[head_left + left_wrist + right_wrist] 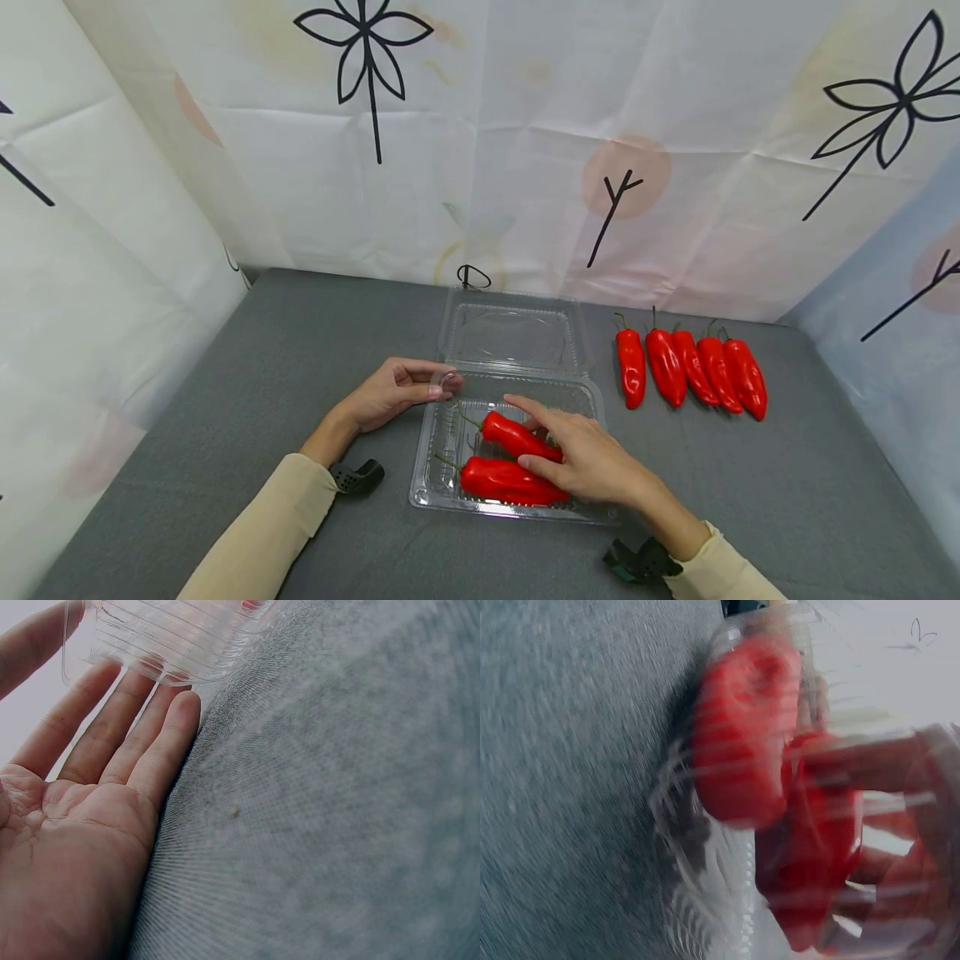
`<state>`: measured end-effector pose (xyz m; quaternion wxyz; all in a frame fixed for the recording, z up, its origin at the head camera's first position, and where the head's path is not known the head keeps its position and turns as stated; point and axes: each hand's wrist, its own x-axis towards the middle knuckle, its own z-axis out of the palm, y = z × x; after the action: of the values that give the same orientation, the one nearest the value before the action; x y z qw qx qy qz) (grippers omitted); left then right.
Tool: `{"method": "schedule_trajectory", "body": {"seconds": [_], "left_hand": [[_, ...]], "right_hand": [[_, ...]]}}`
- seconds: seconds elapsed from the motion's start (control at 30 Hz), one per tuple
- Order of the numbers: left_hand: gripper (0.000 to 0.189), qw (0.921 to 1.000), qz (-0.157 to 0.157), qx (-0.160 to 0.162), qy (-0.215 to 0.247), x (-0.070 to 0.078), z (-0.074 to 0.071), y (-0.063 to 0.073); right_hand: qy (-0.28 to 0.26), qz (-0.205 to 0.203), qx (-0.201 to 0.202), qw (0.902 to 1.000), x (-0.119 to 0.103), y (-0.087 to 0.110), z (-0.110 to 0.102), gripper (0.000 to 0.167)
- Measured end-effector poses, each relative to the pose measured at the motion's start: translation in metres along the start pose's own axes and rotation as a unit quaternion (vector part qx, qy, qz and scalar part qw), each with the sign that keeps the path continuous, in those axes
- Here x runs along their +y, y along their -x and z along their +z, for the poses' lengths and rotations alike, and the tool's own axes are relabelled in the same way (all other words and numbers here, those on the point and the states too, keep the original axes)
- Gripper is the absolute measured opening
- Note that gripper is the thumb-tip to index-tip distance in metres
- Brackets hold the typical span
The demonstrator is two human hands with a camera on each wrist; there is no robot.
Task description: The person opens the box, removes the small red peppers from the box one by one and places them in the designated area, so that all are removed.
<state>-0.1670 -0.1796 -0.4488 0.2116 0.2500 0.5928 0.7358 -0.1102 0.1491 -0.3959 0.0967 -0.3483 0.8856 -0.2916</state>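
A clear plastic clamshell container lies open on the table with its lid folded back. Two red peppers are in its base, side by side, stems to the left. My left hand pinches the base's left rim between thumb and fingers; in the left wrist view, its long fingers reach under the ribbed plastic. My right hand grips the rear red pepper near its right end, thumb on the near side and fingers beyond. The right wrist view is blurred, with both peppers close to that hand.
Several more red peppers lie in a row to the right of the lid, stems toward the back. A grey cloth covers the table. Printed fabric hangs along the back and both sides.
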Motion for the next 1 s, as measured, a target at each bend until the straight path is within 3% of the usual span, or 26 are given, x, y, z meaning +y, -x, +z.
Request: {"method": "schedule_trajectory", "body": {"seconds": [0.23, 0.6, 1.0], "left_hand": [[0.045, 1.0, -0.004, 0.003, -0.002, 0.0, 0.001, -0.002], [0.046, 1.0, -0.006, 0.003, 0.003, -0.001, 0.001, -0.002], [0.047, 0.9999, 0.005, -0.004, 0.01, -0.001, 0.001, 0.0]], "right_hand": [[-0.063, -0.02, 0.004, 0.9978, 0.004, 0.0, -0.005, 0.076], [-0.107, -0.037, 0.017, 0.9934, 0.005, 0.0, -0.008, 0.065], [-0.169, -0.043, 0.077, 0.9816, 0.006, 0.002, -0.015, 0.057]]}}
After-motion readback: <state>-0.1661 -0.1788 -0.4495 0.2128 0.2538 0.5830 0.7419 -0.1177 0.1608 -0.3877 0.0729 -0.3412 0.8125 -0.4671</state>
